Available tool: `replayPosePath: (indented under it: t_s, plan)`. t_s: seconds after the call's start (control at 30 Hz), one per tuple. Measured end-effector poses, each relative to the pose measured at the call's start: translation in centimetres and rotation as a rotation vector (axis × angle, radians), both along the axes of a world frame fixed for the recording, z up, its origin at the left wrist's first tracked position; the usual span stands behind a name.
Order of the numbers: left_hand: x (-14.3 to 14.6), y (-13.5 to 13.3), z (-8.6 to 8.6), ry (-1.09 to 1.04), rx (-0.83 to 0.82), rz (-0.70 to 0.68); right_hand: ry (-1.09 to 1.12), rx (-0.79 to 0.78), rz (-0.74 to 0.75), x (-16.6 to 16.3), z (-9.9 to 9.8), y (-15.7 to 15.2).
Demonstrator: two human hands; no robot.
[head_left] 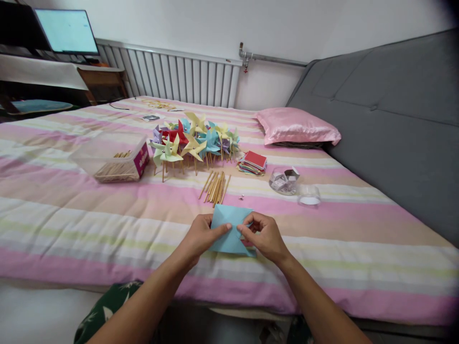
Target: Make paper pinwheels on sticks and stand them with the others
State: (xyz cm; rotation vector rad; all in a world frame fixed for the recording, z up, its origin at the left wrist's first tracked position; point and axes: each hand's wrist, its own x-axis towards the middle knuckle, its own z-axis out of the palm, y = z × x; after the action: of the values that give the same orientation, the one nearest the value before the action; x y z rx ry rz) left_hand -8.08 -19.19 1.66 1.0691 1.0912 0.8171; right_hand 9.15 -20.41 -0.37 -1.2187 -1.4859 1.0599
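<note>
A light blue square of paper (pixel 229 242) is held between my two hands above the near part of the bed. My left hand (pixel 203 234) grips its left side, thumb lying on the front face. On the right, my right hand (pixel 263 234) pinches a corner of the paper near the middle, and a cut gap shows along that side. Just beyond lie several thin wooden sticks (pixel 216 188) in a loose bundle. Beside them are a few tiny shiny pins (pixel 241 197). Farther back stands a cluster of coloured paper pinwheels (pixel 193 143) on sticks.
A clear plastic box (pixel 107 160) with sticks stands left. To the right are a stack of coloured paper squares (pixel 253 163), a clear bowl (pixel 284 181) with small boxes, and a clear round container (pixel 309 196). A pink pillow (pixel 299 125) lies by the grey headboard (pixel 387 114).
</note>
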Motion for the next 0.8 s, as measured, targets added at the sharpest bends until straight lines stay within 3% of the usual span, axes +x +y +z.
replayPosePath:
  t_s: [0.3, 0.57, 0.8]
  plan:
    - [-0.06, 0.02, -0.04, 0.161, 0.061, 0.006, -0.067, 0.083, -0.025, 0.19, -0.57, 0.18]
    - [0.06, -0.16, 0.13, -0.034, 0.026, 0.052, 0.097, 0.176, -0.018, 0.12, 0.05, 0.25]
    - [0.16, -0.13, -0.24, -0.062, 0.063, 0.029, 0.229, 0.026, 0.100, 0.32, -0.58, 0.60]
